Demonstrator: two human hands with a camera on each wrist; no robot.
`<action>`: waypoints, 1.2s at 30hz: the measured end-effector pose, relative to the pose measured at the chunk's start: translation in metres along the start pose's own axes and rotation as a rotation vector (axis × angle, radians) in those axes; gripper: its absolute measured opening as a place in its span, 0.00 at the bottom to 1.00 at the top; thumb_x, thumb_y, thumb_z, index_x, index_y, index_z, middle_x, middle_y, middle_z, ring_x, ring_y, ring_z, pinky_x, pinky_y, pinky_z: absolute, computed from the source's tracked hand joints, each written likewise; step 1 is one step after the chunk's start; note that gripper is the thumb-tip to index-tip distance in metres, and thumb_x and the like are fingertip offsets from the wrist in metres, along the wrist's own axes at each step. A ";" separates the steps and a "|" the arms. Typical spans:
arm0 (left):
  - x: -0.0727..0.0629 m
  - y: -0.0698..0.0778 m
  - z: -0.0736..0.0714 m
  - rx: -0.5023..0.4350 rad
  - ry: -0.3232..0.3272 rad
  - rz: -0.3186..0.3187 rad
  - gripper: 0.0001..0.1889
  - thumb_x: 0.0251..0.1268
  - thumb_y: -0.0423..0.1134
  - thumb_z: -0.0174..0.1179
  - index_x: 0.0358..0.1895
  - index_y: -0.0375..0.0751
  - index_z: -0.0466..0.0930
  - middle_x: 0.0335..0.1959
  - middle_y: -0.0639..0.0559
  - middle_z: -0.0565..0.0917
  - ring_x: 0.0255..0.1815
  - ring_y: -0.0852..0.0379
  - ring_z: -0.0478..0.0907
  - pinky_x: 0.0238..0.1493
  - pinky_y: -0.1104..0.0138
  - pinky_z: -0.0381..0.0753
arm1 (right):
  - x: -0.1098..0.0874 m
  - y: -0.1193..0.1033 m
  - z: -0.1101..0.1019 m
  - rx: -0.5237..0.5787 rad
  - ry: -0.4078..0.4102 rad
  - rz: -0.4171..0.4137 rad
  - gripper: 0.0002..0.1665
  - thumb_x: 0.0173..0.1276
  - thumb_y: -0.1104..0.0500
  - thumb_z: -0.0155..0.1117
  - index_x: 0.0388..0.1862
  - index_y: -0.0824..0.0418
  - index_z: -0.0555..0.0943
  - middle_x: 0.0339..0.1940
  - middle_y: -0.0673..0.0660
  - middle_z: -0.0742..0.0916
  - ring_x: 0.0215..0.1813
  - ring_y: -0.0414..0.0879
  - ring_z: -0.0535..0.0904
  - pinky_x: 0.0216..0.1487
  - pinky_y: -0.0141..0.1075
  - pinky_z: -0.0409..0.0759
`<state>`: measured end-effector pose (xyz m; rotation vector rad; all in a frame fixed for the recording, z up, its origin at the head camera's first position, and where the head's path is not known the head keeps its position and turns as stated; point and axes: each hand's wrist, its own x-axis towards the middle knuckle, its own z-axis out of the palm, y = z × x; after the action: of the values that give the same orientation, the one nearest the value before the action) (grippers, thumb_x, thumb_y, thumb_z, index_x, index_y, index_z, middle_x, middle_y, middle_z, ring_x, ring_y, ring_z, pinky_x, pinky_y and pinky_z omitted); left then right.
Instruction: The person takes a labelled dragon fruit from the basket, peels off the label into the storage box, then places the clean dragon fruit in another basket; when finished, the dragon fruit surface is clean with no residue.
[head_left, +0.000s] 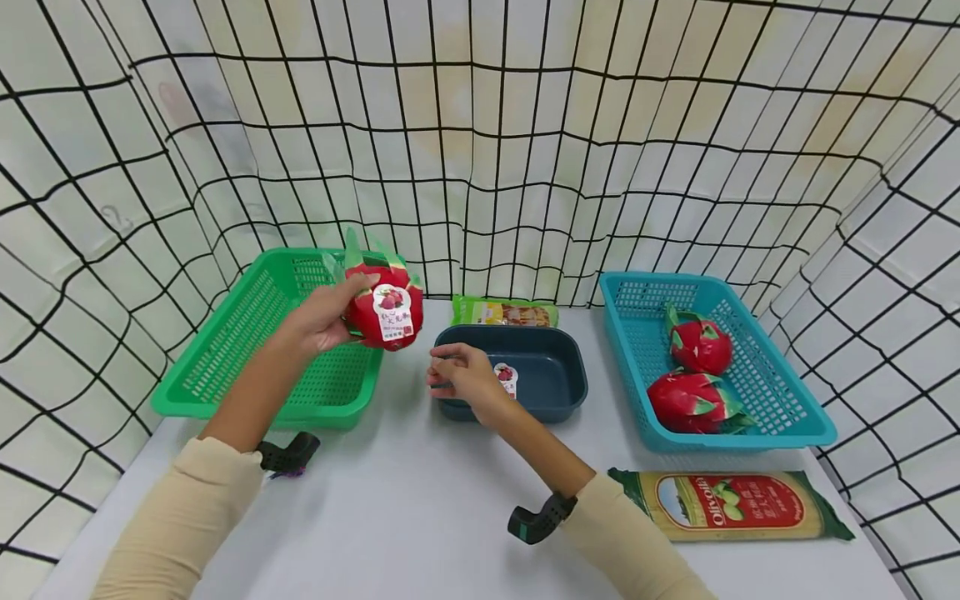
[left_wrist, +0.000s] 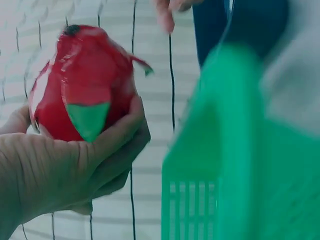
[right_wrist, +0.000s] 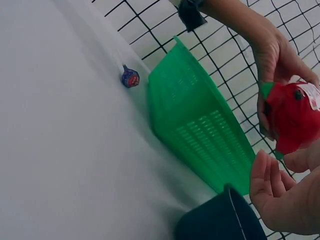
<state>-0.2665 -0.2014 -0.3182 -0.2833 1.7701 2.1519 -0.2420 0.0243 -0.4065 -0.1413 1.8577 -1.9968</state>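
My left hand (head_left: 330, 312) grips a red dragon fruit (head_left: 363, 312) with green leaf tips and a white printed label facing me, holding it above the right side of the green basket (head_left: 352, 412). In the left wrist view, the fingers wrap around the dragon fruit (left_wrist: 90, 85). My right hand (head_left: 468, 379) hovers over the left end of the dark blue box (head_left: 543, 408), its fingers loosely bent and holding nothing. A similar label (head_left: 506, 379) shows in that box, partly behind the hand. The right wrist view shows the right hand (right_wrist: 287, 192) just below the fruit, near it.
At the right, a blue basket (head_left: 795, 429) holds two dragon fruits (head_left: 701, 346). A pasta packet (head_left: 731, 506) lies in front of it. Behind the box is a green snack packet (head_left: 506, 312). A wrapped lollipop (right_wrist: 130, 77) lies near the green basket. Black netting (head_left: 502, 137) surrounds the table.
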 end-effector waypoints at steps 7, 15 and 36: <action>-0.034 -0.035 0.033 -0.024 -0.056 0.015 0.41 0.69 0.50 0.58 0.73 0.45 0.39 0.68 0.46 0.58 0.73 0.46 0.54 0.63 0.48 0.74 | -0.023 -0.005 -0.042 -0.055 0.103 -0.023 0.15 0.75 0.57 0.57 0.55 0.61 0.78 0.44 0.60 0.85 0.42 0.45 0.83 0.50 0.44 0.85; -0.061 -0.085 0.068 -0.073 -0.046 -0.030 0.39 0.69 0.44 0.58 0.72 0.45 0.39 0.71 0.39 0.56 0.72 0.40 0.56 0.60 0.46 0.76 | -0.048 -0.012 -0.074 -0.204 0.185 -0.086 0.13 0.73 0.54 0.59 0.52 0.59 0.81 0.41 0.58 0.85 0.39 0.47 0.82 0.38 0.34 0.84; -0.079 -0.187 0.100 -0.348 -0.026 -0.227 0.51 0.66 0.46 0.62 0.79 0.52 0.30 0.73 0.30 0.47 0.71 0.28 0.48 0.58 0.30 0.67 | -0.079 0.015 -0.094 -0.427 -0.058 -0.081 0.14 0.72 0.52 0.61 0.48 0.61 0.81 0.37 0.57 0.86 0.37 0.60 0.80 0.37 0.40 0.81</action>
<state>-0.1166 -0.0834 -0.4396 -0.5127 1.2720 2.2706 -0.1984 0.1398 -0.4156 -0.3951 2.2451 -1.5955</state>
